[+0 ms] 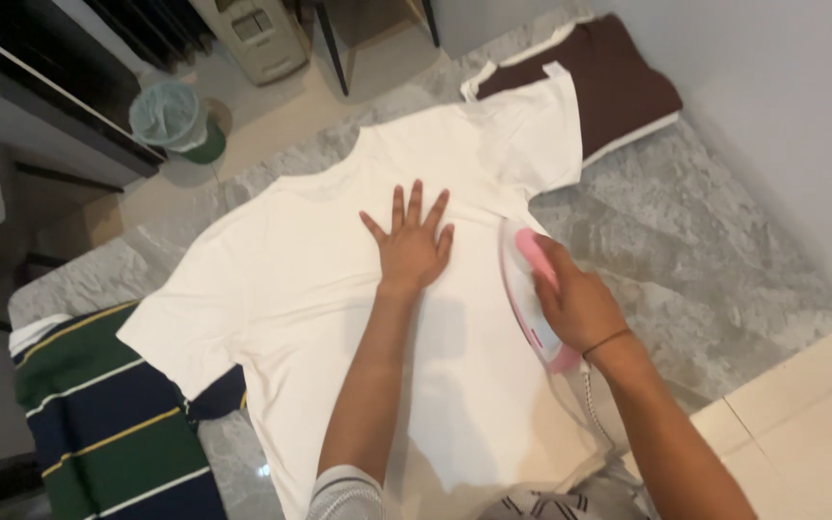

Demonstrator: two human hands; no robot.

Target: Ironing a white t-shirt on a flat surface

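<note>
Across the middle of a grey marbled surface [724,260] a white T-shirt [320,318] is spread flat, its collar turned toward the far edge and its hem cut off by the bottom of the picture. On the chest of the shirt the left hand [411,248] is laid palm down, the fingers [414,204] spread wide and nothing gripped beneath them. At the shirt's right side a pink and white iron [524,289] is held by the right hand [578,306], the fingers wrapped tightly over the pink handle so that most of the handle is hidden; the sole of the iron is tilted up toward the camera at its near side, and whether it is touching the cloth cannot be told. A white cord [591,404] is seen trailing from the iron's rear toward the lower edge, where it is lost from view. A dark band [607,340] is worn around the right wrist.

Beyond the shirt's right sleeve a brown garment with white trim [618,82] is folded, partly covered by that sleeve. At the lower left a striped green, navy and yellow garment [108,424] is folded, one corner tucked under the white shirt and part cropped by the frame. On the floor beyond, a pale green bin [168,116] lined with a bag is seen.
</note>
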